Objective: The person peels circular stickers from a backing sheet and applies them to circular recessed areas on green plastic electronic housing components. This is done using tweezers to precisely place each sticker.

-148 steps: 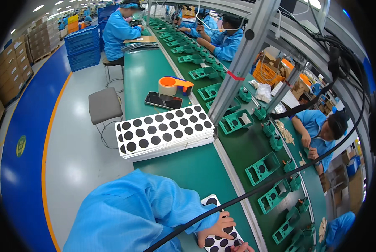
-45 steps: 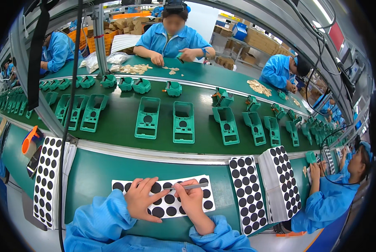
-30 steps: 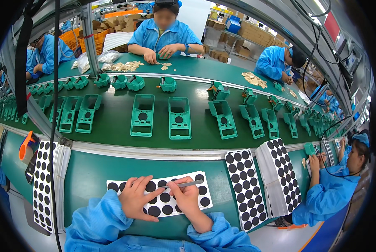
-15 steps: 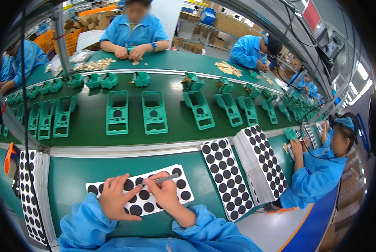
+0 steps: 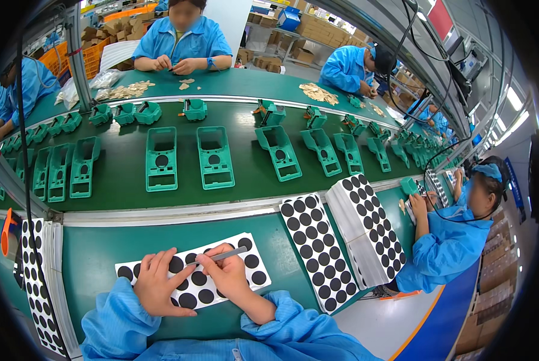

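A white sheet (image 5: 123, 269) with rows of black round stickers (image 5: 206, 296) lies on the green bench in front of me. My left hand (image 5: 159, 283) rests on the sheet, its fingers stretched out and its thumb apart, holding it against the bench. Between the thumb and fingers of my right hand (image 5: 226, 274) is a pair of grey metal tweezers (image 5: 228, 254). Their tip points left, close to a black sticker by my left hand. Whether the tip touches the sticker's edge is too small to tell.
To the right lie another sticker sheet (image 5: 315, 256) and a thick stack of sheets (image 5: 375, 228); a further stack (image 5: 40, 283) stands at the left. Beyond a metal rail (image 5: 173, 216), green plastic housings (image 5: 162, 157) line the belt. Co-workers sit opposite and at right (image 5: 444, 240).
The whole view has shifted slightly left. My hands and the tweezers keep almost the same place on the sheet. The co-worker opposite has moved their hands apart.
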`<state>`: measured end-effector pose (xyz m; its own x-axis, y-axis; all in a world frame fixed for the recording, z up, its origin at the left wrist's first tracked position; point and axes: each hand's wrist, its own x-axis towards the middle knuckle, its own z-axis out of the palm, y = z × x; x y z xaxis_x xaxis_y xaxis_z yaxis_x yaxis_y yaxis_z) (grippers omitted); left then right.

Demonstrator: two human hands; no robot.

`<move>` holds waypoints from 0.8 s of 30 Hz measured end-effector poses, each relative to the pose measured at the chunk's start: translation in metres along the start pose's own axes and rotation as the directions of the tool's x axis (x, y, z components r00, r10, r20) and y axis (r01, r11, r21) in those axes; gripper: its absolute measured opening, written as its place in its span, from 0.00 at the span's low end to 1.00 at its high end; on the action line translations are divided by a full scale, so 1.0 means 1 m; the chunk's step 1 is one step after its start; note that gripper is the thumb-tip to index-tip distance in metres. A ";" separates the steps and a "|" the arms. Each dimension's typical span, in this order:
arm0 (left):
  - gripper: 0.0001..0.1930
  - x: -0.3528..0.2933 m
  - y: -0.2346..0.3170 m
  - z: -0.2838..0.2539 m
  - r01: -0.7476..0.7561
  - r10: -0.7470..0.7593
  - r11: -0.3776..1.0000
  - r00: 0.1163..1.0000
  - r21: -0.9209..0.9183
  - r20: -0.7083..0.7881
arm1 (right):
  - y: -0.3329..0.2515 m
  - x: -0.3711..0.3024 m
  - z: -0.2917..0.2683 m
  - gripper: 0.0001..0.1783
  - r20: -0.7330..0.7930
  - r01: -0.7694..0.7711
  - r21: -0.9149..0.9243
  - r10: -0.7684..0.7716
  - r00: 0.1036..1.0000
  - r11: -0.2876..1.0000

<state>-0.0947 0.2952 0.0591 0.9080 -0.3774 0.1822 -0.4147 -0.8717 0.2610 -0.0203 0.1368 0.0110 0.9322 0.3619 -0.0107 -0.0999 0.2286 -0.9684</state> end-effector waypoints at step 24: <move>0.43 0.002 0.002 -0.009 0.022 -0.020 0.998 0.999 -0.051 0.037 | -0.011 -0.001 0.009 0.08 0.039 -0.043 0.023 0.043 0.998 0.999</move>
<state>-0.0946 0.2956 0.0683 0.9178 -0.3708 0.1419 -0.3969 -0.8627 0.3133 -0.0234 0.1416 0.0241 0.9128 0.4063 -0.0421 -0.1482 0.2334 -0.9610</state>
